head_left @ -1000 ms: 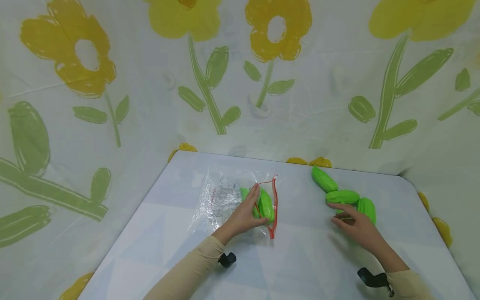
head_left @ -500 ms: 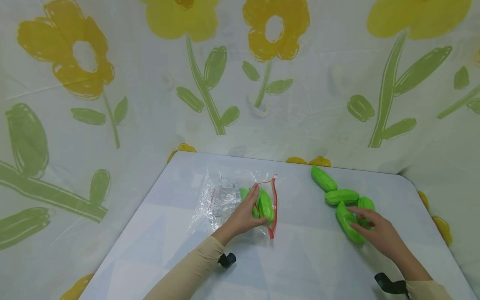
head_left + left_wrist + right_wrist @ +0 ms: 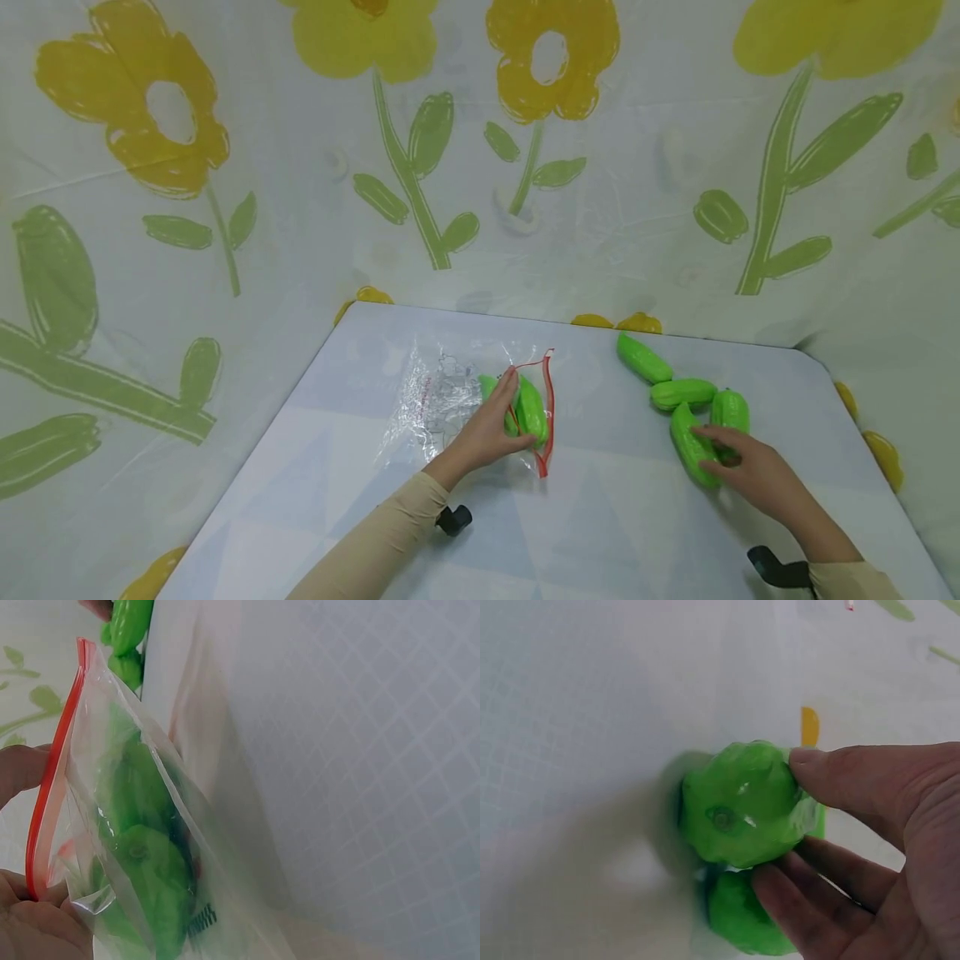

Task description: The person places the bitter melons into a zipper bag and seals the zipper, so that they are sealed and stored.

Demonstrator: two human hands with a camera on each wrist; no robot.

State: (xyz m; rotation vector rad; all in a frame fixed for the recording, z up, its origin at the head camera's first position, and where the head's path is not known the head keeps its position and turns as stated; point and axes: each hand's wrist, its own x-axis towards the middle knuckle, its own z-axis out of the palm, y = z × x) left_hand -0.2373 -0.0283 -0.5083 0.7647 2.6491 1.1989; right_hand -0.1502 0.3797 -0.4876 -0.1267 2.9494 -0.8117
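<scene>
In the head view, my left hand holds a clear zip bag at its red-edged mouth, thumb and fingers spread wide apart. Green ridged toy vegetables lie inside the bag, partly behind that hand. My right hand has its thumb and fingers around a loose green ridged toy vegetable, long and tapered. In the right wrist view, the thumb presses one side of this toy vegetable and the curled fingers meet the other. The left wrist view shows the bag's red zip strip bowed between thumb and fingers.
More green toy vegetables lie beside the held one: one upright to its right, one crosswise behind it, one farther back. The pale table meets a flower-printed curtain at its back edge. Black wrist mounts are strapped on.
My right hand has shifted right and toward me, then come in onto the front toy vegetable. The neighbouring toy vegetables have nudged slightly. The left hand and bag stay put.
</scene>
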